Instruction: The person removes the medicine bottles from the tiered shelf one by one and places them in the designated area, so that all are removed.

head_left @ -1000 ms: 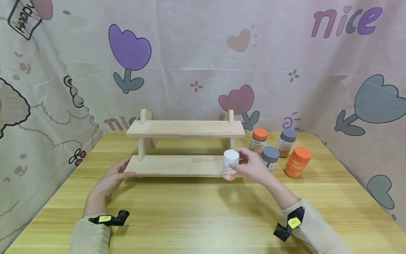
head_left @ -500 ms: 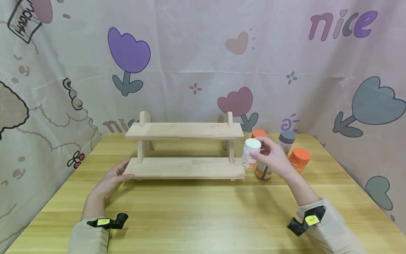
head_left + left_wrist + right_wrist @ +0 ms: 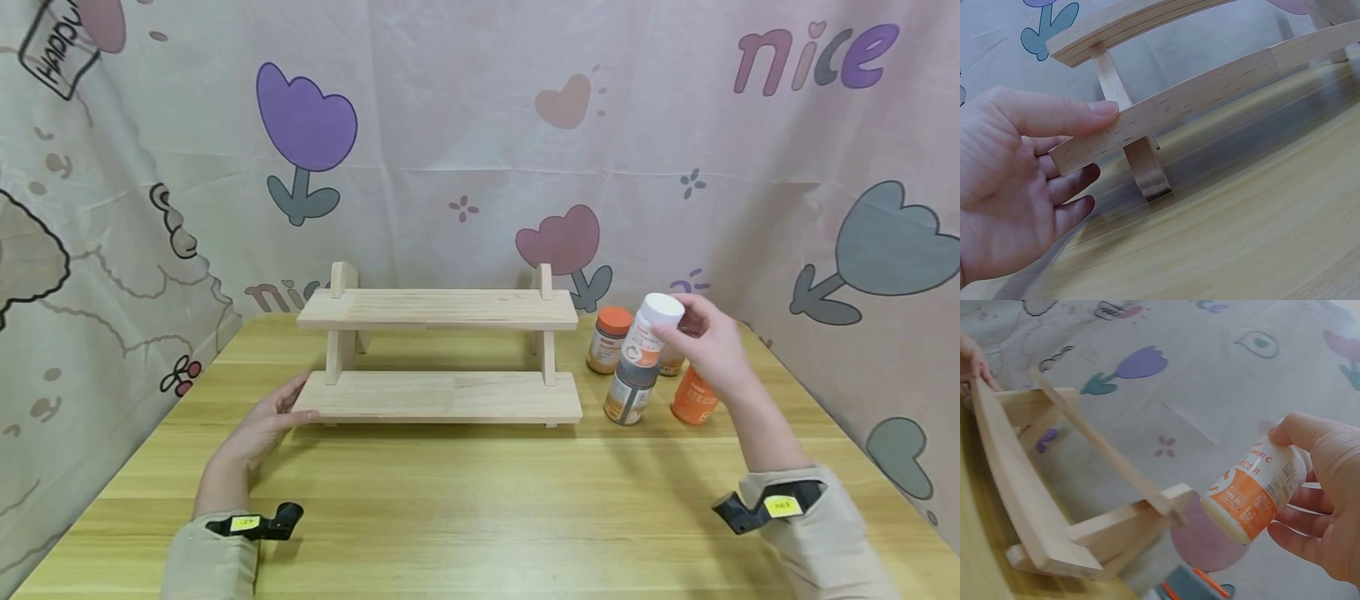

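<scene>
In the head view my right hand pinches a white vitamin C bottle by its upper part. The white-capped bottle tilts in front of a grey-capped bottle and partly hides it. Its orange and white label shows in the right wrist view, where the right hand holds the bottle clear of the shelf. My left hand grips the left end of a two-tier wooden shelf. In the left wrist view, the left thumb lies on the lower board's edge, other fingers below and behind.
An orange-capped bottle stands right of the shelf. An orange bottle and another bottle are partly hidden by the right hand and the held bottle. The wooden table meets a printed cloth backdrop.
My right hand has carried the white-capped bottle from the lower board's right end rightward and up, over the other bottles. The left hand and the shelf have stayed in place.
</scene>
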`<action>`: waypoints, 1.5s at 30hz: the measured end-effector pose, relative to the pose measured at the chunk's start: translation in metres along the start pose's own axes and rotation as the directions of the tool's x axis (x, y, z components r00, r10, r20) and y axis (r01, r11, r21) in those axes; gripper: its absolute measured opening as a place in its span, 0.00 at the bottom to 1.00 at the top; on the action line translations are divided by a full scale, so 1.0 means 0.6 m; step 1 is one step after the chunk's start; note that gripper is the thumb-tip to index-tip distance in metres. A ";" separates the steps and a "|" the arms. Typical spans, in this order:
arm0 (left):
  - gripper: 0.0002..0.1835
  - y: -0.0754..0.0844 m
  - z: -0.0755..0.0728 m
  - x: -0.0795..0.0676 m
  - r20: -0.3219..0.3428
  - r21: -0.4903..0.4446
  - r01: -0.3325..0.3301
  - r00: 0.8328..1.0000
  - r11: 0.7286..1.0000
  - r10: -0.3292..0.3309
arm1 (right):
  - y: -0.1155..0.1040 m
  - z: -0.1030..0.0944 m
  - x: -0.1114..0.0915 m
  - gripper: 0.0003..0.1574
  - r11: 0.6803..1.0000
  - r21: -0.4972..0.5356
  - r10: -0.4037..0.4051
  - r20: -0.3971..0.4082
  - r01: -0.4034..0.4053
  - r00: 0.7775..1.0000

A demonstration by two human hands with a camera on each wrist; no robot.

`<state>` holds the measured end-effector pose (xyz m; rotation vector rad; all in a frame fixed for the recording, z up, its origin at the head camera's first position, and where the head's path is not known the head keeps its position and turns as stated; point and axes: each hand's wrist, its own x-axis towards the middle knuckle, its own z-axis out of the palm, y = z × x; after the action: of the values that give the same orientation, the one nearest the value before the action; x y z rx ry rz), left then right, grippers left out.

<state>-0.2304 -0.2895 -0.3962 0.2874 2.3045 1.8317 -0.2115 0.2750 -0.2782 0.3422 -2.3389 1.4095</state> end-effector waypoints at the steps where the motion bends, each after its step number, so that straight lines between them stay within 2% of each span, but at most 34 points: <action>1: 0.46 0.000 0.000 0.000 -0.001 0.001 -0.001 1.000 1.000 0.001 | 0.000 -0.006 0.000 0.23 1.000 -0.013 0.003 -0.010 -0.004 1.000; 10: 0.46 -0.003 -0.002 -0.002 -0.008 0.008 -0.003 1.000 1.000 0.003 | 0.015 -0.060 0.001 0.18 0.997 -0.047 0.057 -0.097 -0.062 0.994; 16: 0.46 -0.004 -0.002 -0.003 -0.008 0.017 -0.002 1.000 1.000 0.002 | 0.036 -0.099 -0.001 0.24 0.984 -0.096 0.130 -0.164 -0.147 0.978; 22: 0.46 -0.003 -0.002 -0.004 -0.010 0.012 -0.008 1.000 1.000 0.008 | 0.062 -0.131 -0.007 0.35 0.956 -0.133 0.228 -0.232 -0.263 0.946; 28: 0.46 -0.004 -0.002 -0.003 -0.014 0.021 -0.014 1.000 1.000 0.015 | 0.088 -0.157 -0.019 0.39 0.927 -0.152 0.292 -0.284 -0.343 0.913; 31: 0.46 -0.004 -0.003 -0.003 -0.014 0.025 -0.013 1.000 1.000 0.014 | 0.102 -0.167 -0.026 0.41 0.910 -0.182 0.312 -0.293 -0.373 0.904; 38: 0.46 -0.002 -0.002 -0.003 -0.008 0.030 -0.012 1.000 0.999 0.012 | 0.140 -0.182 -0.046 0.46 0.846 -0.274 0.381 -0.288 -0.457 0.879; 42: 0.46 -0.003 -0.002 -0.002 -0.004 0.033 -0.021 1.000 0.999 0.021 | 0.168 -0.188 -0.055 0.48 0.829 -0.300 0.401 -0.270 -0.472 0.875; 45: 0.46 -0.003 -0.001 0.000 -0.002 0.037 -0.022 1.000 0.999 0.022 | 0.201 -0.196 -0.061 0.49 0.832 -0.283 0.416 -0.253 -0.478 0.874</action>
<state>-0.2304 -0.2905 -0.3976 0.3173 2.3475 1.8024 -0.2032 0.4356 -0.3405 -0.4504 -2.5424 1.1202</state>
